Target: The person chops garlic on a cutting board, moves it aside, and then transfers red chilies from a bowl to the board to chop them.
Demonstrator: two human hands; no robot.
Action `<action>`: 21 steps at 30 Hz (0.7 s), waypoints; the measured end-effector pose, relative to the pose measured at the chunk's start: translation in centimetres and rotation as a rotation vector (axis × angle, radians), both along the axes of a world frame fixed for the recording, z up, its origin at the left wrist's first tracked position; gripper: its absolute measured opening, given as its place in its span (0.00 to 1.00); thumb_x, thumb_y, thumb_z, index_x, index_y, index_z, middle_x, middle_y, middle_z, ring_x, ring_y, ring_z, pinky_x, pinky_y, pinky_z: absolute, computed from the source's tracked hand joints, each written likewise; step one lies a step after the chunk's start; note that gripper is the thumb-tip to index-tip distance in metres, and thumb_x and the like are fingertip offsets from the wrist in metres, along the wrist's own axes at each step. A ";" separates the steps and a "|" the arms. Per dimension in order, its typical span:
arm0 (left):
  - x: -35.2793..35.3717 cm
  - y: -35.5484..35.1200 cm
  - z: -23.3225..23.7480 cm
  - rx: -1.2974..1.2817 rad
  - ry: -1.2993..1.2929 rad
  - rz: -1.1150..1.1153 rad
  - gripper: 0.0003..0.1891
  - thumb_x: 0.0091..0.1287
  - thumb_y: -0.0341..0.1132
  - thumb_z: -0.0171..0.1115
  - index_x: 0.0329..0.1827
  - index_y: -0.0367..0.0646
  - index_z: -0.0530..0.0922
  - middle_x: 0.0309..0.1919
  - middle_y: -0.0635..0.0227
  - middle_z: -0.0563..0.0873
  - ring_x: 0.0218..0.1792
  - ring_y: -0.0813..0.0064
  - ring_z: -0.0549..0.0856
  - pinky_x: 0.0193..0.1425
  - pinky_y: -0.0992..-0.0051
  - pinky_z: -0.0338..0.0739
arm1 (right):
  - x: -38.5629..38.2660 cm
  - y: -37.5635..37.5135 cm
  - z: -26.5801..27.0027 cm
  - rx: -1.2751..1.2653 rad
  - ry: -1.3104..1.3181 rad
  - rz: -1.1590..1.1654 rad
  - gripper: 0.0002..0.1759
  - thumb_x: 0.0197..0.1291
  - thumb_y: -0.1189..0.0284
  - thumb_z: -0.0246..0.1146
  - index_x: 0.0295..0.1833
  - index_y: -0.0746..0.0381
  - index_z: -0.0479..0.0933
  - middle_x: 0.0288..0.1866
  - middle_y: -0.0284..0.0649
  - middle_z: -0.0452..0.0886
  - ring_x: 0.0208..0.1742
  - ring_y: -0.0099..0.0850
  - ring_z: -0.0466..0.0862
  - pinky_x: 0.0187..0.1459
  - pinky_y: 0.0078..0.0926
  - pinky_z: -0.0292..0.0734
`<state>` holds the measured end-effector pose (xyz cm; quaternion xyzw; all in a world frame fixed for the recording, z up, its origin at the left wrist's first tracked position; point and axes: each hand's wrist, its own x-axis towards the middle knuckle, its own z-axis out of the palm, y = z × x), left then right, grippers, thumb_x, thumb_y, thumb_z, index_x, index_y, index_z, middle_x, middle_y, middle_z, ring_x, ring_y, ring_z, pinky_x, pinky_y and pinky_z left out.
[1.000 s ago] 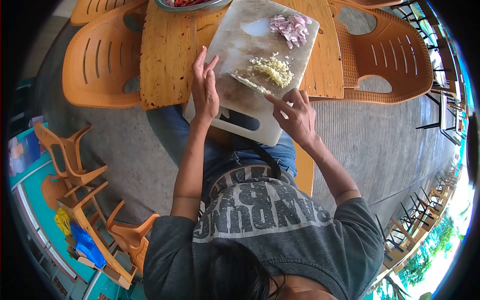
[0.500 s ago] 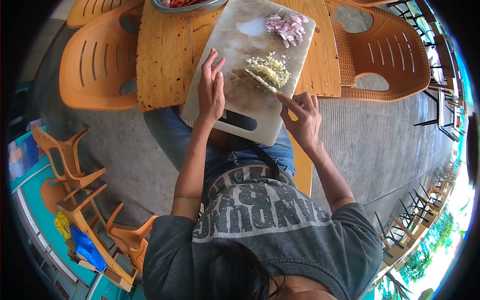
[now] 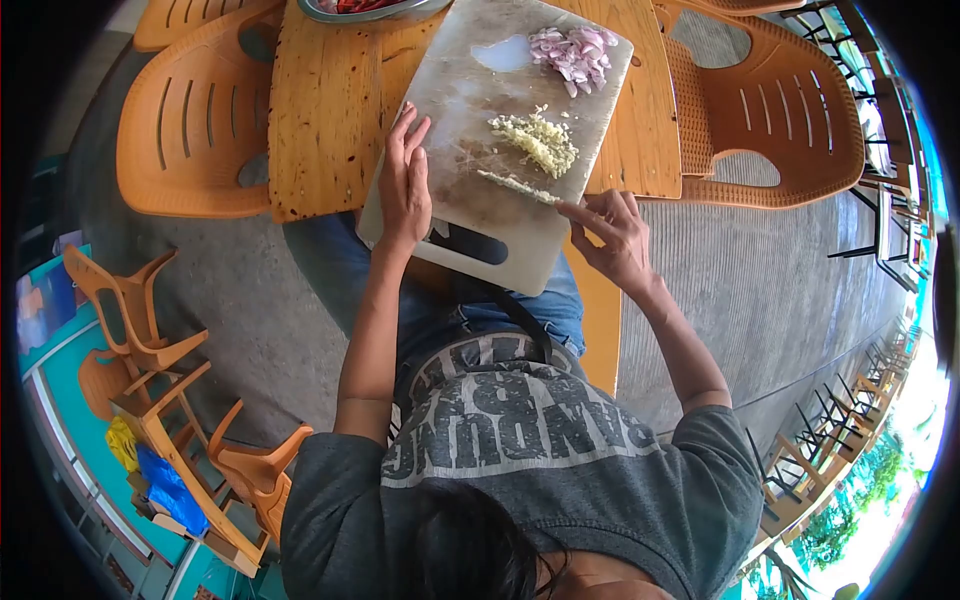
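My right hand (image 3: 617, 240) is closed round the handle of a knife (image 3: 520, 188), whose blade lies low over the cutting board and has pale bits stuck along it. Just beyond the blade is a heap of minced garlic (image 3: 540, 143). My left hand (image 3: 405, 190) rests with fingers extended along the left edge of the worn white cutting board (image 3: 470, 110). Sliced shallots (image 3: 575, 57) sit in a pile at the board's far right corner. The near end of the board, with its dark handle slot, overhangs the table above my lap.
The wooden table (image 3: 320, 130) carries a metal bowl (image 3: 385, 12) with red contents at its far edge. Orange chairs (image 3: 195, 110) stand on the left, with another orange chair (image 3: 790, 110) on the right. Blue and yellow bags (image 3: 170, 490) lie at lower left.
The knife has moved toward me, away from the garlic heap, leaving a gap of board between them. My left hand has slid slightly left and nearer along the board's edge.
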<state>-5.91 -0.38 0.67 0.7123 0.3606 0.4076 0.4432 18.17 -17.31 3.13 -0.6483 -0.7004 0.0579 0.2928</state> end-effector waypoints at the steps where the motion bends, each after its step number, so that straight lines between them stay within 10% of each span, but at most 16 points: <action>1: 0.0 0.0 0.0 0.000 0.007 -0.002 0.26 0.83 0.42 0.38 0.78 0.37 0.58 0.78 0.50 0.62 0.73 0.56 0.73 0.76 0.62 0.65 | 0.3 0.4 -0.1 0.013 -0.014 -0.007 0.25 0.49 0.78 0.71 0.53 0.42 0.87 0.33 0.30 0.70 0.36 0.31 0.74 0.32 0.27 0.77; 21: -0.9 1.0 -0.1 0.011 0.070 -0.025 0.25 0.82 0.40 0.42 0.77 0.37 0.59 0.78 0.51 0.63 0.73 0.56 0.74 0.75 0.62 0.67 | 4.7 2.4 0.7 -0.023 -0.009 0.220 0.24 0.50 0.79 0.70 0.53 0.44 0.87 0.36 0.30 0.75 0.36 0.30 0.76 0.33 0.28 0.79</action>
